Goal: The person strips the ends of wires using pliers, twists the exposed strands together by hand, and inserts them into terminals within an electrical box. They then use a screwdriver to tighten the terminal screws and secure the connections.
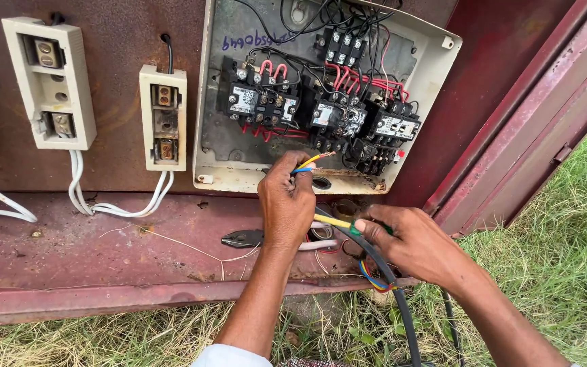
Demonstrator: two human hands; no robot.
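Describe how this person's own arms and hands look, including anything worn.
Both hands, left and right, are bare: no gloves, rings or watch show. Both forearms are uncovered. At the bottom edge a pale, light-blue rolled sleeve shows on the left arm; the right arm's sleeve is not visible.

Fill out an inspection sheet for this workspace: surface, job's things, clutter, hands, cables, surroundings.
Surface: rusty red cabinet ledge, flaking.
Job's things: open control box with black contactors; yellow wire; stripped wire ends.
Clutter: pliers on the ledge.
Hands: left hand grips the wire ends; right hand pinches the yellow wire.
Cables: black cable from the grass; white cables under two fuse holders.
Surroundings: grass; red door.
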